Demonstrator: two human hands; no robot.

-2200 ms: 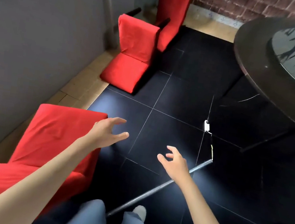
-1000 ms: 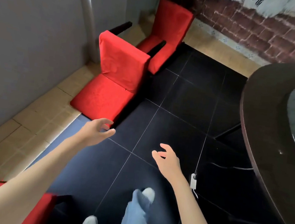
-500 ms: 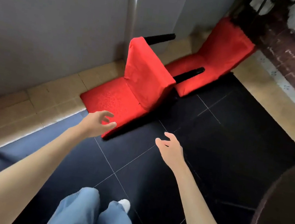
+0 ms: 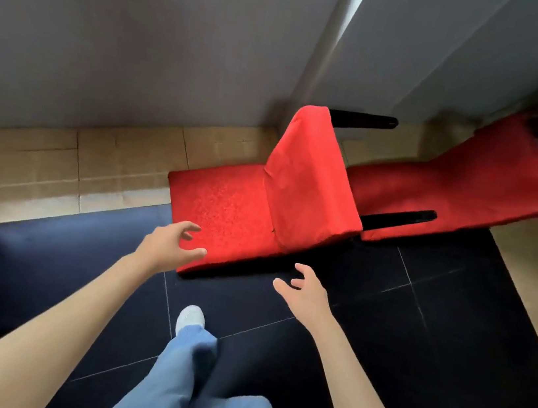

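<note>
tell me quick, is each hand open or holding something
Left hand: open, empty, at the edge of the tipped red chair.
Right hand: open, empty.

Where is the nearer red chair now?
Head view, centre: the nearer red chair lies tipped over between the grey wall and the left hand, another red chair to its right.

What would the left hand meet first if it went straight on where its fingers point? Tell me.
Most likely the flat red panel of the tipped-over red chair: the left hand, spread open, points at its near edge. How high the hand is above it cannot be told.
</note>
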